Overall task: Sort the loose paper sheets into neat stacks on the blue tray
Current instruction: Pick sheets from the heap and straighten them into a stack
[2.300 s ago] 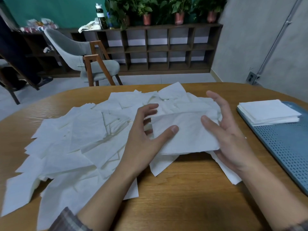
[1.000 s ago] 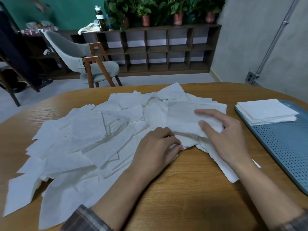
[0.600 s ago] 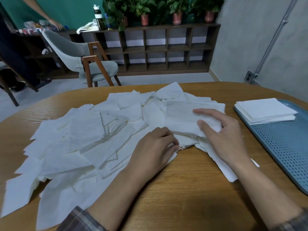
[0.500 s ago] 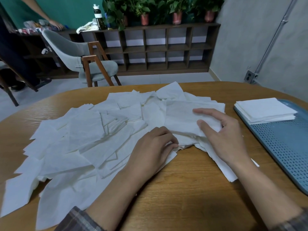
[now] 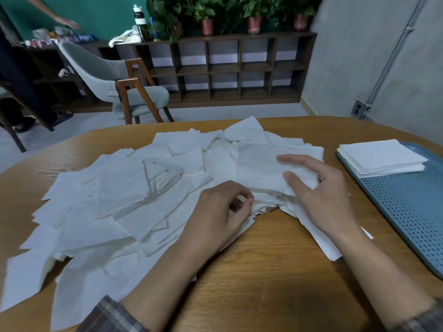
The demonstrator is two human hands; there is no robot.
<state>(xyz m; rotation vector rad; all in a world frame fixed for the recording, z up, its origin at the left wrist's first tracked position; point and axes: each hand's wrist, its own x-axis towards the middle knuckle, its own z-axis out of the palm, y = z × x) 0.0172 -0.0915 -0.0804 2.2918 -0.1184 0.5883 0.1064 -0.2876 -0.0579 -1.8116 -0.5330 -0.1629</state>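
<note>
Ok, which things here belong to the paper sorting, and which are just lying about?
Job: loose paper sheets, neat stack, blue tray, left hand, right hand.
Lying about: grey chair, bottle, potted plants, shelf unit.

No text, label, brand, number or sign is readable anywhere.

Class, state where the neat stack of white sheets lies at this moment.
In the head view the neat stack lies far right, on the blue tray's far end, right of the right hand and the loose sheets.
</note>
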